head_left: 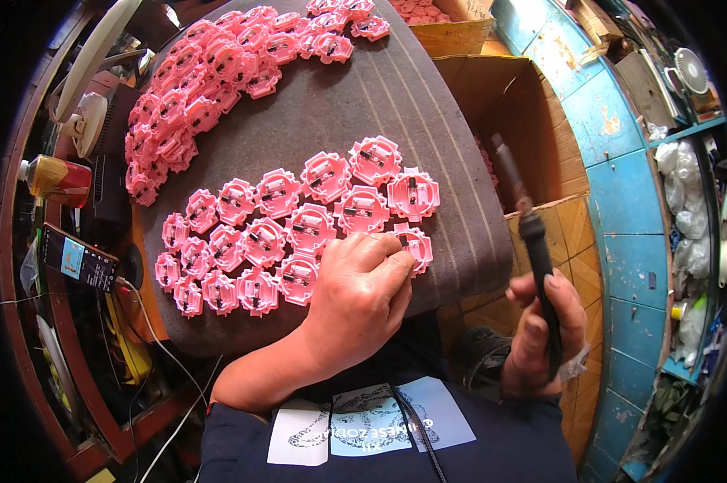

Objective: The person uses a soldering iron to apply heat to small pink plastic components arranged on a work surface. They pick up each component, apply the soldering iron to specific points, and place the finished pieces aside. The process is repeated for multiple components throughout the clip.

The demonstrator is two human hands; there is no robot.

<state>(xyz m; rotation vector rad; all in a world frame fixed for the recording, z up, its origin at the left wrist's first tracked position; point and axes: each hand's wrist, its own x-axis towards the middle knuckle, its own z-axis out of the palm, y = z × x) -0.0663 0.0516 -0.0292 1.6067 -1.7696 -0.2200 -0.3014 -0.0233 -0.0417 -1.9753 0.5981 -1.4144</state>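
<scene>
- Filling the middle of the scene, the dark counter (315,121) bears pale stripes along its right edge.
- Surrounding it are an open cardboard box (553,133) beside the right edge, a blue panelled surface (633,266) farther right, and a wooden floor (577,322) between; a phone (78,258) and a red can (64,183) stand beyond the left edge.
- Heaped pink parts (194,88) occupy the counter's far-left corner; laid-out pink parts (311,228) form slanting rows from the left edge toward the right, each with a small black-and-pale insert.
- The left fingers (392,275) are curled together at the near right end of these rows, beside one partly covered pink part (415,246); whether they pinch it cannot be told.
- The right fingers (532,328) wrap the handle of a black-handled tool (536,249), its slim metal shaft pointing up and away, clear of the counter's right edge.
</scene>
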